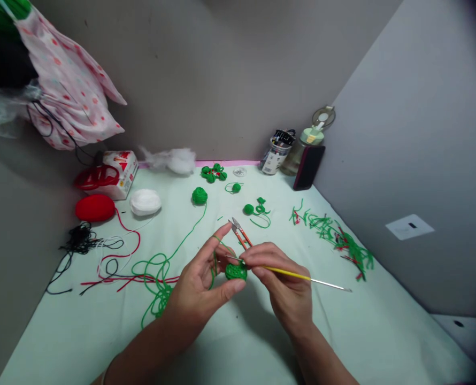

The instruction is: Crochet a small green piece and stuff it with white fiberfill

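Between thumb and fingers, my left hand point(200, 278) pinches a small green crochet piece point(236, 271), with green yarn looped over its raised index finger. My right hand point(284, 278) grips a crochet hook point(288, 272) with a yellow handle and metal ends. The hook's left end meets the top of the crochet piece; fingers partly hide the contact. Just beyond my hands lie thread snips point(242, 233) with orange handles, blades pointing away. A loose tangle of green yarn point(160, 289) rests left of my left hand, its strand running back to a green yarn ball point(199, 196).
Red yarn point(95, 207), white yarn point(145, 202) and black yarn point(81, 238) sit at left. Small green crochet pieces point(214, 172) lie at the back. Yarn scraps point(342, 240) spread on the right. A pen cup point(276, 156), a bottle point(298, 152) and a phone point(309, 168) stand back right.
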`<state>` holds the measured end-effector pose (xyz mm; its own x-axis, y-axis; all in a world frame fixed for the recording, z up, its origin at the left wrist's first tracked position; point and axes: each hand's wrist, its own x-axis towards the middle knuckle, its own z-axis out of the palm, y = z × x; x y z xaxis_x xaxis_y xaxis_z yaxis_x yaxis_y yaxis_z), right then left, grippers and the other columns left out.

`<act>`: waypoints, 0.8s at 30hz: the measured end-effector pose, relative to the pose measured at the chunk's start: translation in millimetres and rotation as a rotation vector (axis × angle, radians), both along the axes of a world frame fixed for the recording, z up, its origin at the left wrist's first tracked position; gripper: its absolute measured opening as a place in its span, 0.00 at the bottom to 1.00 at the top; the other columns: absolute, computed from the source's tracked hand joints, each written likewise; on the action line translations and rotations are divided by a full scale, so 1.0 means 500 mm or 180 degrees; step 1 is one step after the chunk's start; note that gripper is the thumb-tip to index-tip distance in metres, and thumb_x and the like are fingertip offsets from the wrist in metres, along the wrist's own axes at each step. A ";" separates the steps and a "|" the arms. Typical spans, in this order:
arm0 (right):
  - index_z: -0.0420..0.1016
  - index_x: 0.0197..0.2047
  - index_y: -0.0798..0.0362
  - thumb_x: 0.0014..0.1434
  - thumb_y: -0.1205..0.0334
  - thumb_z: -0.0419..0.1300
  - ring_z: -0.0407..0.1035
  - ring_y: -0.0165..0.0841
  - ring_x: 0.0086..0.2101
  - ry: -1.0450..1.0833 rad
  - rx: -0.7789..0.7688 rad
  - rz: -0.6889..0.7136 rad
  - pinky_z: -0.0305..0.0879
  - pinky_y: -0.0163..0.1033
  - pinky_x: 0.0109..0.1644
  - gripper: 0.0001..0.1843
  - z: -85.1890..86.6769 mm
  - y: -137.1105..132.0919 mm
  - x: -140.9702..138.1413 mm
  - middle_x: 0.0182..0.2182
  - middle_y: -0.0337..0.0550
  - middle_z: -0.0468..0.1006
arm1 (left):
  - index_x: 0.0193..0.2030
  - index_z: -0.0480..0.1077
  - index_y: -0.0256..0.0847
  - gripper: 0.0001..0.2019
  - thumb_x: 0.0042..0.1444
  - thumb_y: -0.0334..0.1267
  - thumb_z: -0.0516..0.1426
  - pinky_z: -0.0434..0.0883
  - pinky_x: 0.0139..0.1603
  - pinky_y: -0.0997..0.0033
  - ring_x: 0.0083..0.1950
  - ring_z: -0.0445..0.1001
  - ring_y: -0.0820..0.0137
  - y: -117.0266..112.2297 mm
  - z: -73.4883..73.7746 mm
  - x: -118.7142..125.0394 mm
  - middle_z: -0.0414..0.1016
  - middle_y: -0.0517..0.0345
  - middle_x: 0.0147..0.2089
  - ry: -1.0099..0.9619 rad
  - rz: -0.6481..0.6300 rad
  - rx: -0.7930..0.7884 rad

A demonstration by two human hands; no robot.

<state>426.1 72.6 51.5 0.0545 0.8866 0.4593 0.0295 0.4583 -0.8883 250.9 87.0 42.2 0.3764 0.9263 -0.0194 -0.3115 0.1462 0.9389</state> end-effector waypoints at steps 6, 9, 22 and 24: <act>0.88 0.45 0.45 0.69 0.62 0.66 0.78 0.34 0.38 0.0561 -0.0147 0.0206 0.78 0.38 0.39 0.07 -0.022 0.004 -0.005 0.38 0.44 0.86 | 0.73 0.65 0.59 0.39 0.57 0.31 0.68 0.69 0.66 0.62 0.52 0.75 0.69 -0.006 0.005 -0.001 0.71 0.61 0.46 0.0169 0.0113 -0.0007; 0.87 0.45 0.47 0.70 0.60 0.65 0.76 0.32 0.35 0.0788 -0.0220 0.0358 0.76 0.38 0.38 0.07 -0.026 0.006 -0.003 0.40 0.45 0.85 | 0.73 0.65 0.62 0.38 0.58 0.30 0.67 0.69 0.66 0.63 0.52 0.75 0.70 -0.006 0.009 -0.005 0.71 0.62 0.47 0.0241 0.0073 0.0033; 0.80 0.41 0.52 0.71 0.53 0.63 0.79 0.34 0.32 0.0658 -0.0382 0.0608 0.79 0.42 0.38 0.12 -0.020 0.008 0.016 0.37 0.47 0.86 | 0.62 0.77 0.53 0.28 0.53 0.32 0.66 0.77 0.58 0.58 0.42 0.76 0.68 0.002 0.044 -0.003 0.70 0.59 0.43 0.0697 0.0239 0.0230; 0.80 0.42 0.51 0.72 0.53 0.62 0.79 0.34 0.32 0.0627 -0.0409 0.0692 0.80 0.42 0.38 0.12 -0.018 0.008 0.023 0.37 0.46 0.86 | 0.56 0.80 0.52 0.23 0.52 0.31 0.65 0.78 0.56 0.58 0.40 0.75 0.68 0.003 0.042 -0.003 0.72 0.57 0.43 0.0735 0.0212 0.0295</act>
